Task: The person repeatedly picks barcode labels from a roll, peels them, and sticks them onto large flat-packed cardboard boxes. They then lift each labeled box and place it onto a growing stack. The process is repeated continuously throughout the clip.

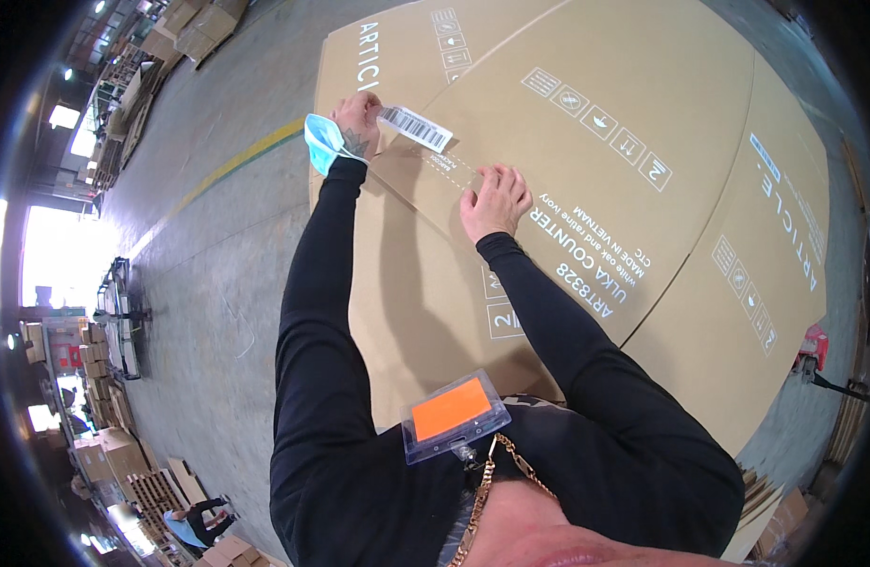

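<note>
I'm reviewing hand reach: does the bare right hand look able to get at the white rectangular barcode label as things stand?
Likely yes: only the flat brown cardboard box lies between the right hand and the label, whose near end the left hand leaves free.

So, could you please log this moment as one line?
left hand: at white barcode label's near end | right hand: on cardboard box, beside dashed outline | left wrist: blue face mask

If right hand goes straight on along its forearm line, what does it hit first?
Likely the white barcode label, right end first; the left hand is at its other end. Its height over the carton is unclear, so the right hand might slip under.
</note>
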Tool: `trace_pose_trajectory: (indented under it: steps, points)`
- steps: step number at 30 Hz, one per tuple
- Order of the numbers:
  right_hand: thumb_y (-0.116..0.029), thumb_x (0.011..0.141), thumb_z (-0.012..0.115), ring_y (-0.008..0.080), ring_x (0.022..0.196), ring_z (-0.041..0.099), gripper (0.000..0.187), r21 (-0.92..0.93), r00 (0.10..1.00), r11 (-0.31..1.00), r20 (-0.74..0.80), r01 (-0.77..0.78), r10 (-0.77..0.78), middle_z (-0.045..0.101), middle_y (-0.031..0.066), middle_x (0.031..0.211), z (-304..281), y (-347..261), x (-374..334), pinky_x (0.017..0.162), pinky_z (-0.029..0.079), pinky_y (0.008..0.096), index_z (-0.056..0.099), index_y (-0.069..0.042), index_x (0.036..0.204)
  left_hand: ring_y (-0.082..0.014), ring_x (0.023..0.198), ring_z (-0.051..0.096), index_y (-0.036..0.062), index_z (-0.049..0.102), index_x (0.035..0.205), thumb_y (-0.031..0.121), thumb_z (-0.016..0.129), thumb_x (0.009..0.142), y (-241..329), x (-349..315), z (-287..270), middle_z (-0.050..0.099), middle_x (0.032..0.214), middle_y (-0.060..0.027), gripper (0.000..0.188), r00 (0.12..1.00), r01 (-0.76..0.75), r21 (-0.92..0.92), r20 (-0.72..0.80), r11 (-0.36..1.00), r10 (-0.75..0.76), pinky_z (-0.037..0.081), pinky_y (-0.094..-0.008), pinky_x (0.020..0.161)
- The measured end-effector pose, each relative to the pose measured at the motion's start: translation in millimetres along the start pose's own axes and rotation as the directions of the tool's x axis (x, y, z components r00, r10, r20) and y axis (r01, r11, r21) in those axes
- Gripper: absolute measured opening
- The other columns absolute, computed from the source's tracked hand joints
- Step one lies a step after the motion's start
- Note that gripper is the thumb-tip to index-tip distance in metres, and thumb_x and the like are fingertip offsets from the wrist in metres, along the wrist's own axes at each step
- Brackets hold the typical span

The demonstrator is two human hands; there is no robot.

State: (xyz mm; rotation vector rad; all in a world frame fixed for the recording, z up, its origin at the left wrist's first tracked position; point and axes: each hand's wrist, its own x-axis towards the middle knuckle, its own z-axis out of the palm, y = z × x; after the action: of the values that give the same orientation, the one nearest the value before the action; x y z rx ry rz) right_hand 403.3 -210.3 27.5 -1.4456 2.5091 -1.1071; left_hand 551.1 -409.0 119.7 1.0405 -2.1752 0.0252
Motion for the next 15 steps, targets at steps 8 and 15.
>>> trace_pose_trajectory:
  steps: [8, 15]
  points:
    - [-0.026, 0.082, 0.066, 0.0230, 0.114, 0.052, 0.032, 0.263, 0.990, 0.961, -0.082, -0.088, 0.113, 0.060, 0.0073, 0.112, 0.1, 7.3, 6.5, 0.102, 0.034, 0.0431, 0.060, -0.008, 0.109, -0.0256, 0.088, 0.063, 0.0067, 0.065, 0.089, 0.011, 0.067, 0.083, 22.6, 3.4, -56.3, 0.065, 0.085, -0.0088, 0.008, 0.989, 0.103, -0.087, 0.114, 0.991, -0.093, 0.048, -0.0380, 0.080]
    - [-0.030, 0.089, 0.069, 0.0055, 0.071, 0.058, 0.025, 0.826, 0.841, 0.184, 0.493, -0.533, 0.223, 0.064, -0.0016, 0.083, -28.6, 5.1, 31.5, 0.064, 0.044, 0.0198, 0.065, -0.005, 0.096, -0.0270, 0.089, 0.062, 0.0061, 0.066, 0.090, 0.010, 0.067, 0.082, 41.5, -6.5, -70.1, 0.067, 0.086, -0.0093, 0.009, 0.985, 0.083, -0.138, 0.159, 0.987, -0.061, 0.048, -0.0391, 0.080]
